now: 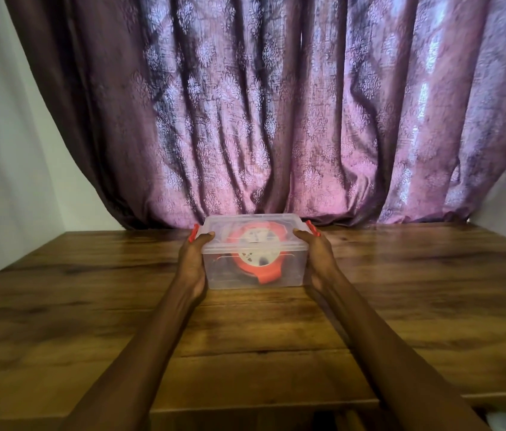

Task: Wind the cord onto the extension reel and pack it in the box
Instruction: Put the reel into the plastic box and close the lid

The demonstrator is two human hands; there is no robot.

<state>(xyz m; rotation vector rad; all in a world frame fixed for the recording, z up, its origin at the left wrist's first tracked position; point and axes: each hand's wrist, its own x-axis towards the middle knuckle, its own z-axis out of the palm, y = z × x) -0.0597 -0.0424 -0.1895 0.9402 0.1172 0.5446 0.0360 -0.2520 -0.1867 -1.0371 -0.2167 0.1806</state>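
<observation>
We hold the clear box by its sides near the far edge of the surface, left grip and right grip clasping it, the reel inside under the closed lid.

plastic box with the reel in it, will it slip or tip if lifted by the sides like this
The clear box looks smooth-walled, so it may be somewhat slippery; the left hand and right hand grip opposite sides, which should help. The red reel leans tilted inside, so it could shift. Low and wide on the table, it seems unlikely to tip.
</observation>
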